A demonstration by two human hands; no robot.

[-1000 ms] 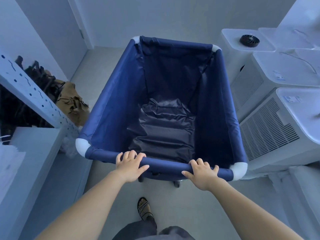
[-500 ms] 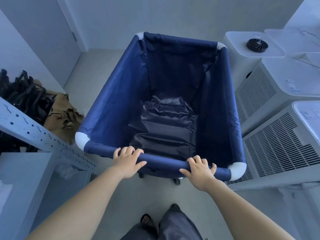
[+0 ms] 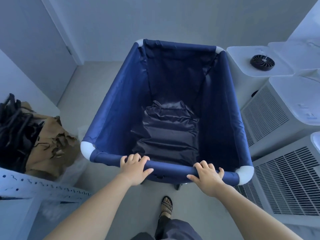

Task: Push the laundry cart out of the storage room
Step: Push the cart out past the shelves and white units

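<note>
The laundry cart (image 3: 119,104) is a deep navy fabric bin with white corner caps, filling the middle of the head view. A dark folded cloth lies at its bottom. My left hand (image 3: 134,168) wraps the near rim bar left of centre. My right hand (image 3: 207,174) grips the same bar towards the right corner. A small black wheel (image 3: 177,186) shows under the near edge. My sandalled foot (image 3: 166,206) steps just behind the cart.
White air units with grilles (image 3: 285,184) line the right side, close to the cart's flank; a small black fan (image 3: 262,62) rests on one. A perforated metal shelf (image 3: 43,189) with brown cloth (image 3: 52,144) and black straps stands left. A door (image 3: 34,45) is at the far left.
The cart has rolled forward along the white units, and I have stepped after it. The shelf on the left has slid back past me. Both hands kept their grip.
</note>
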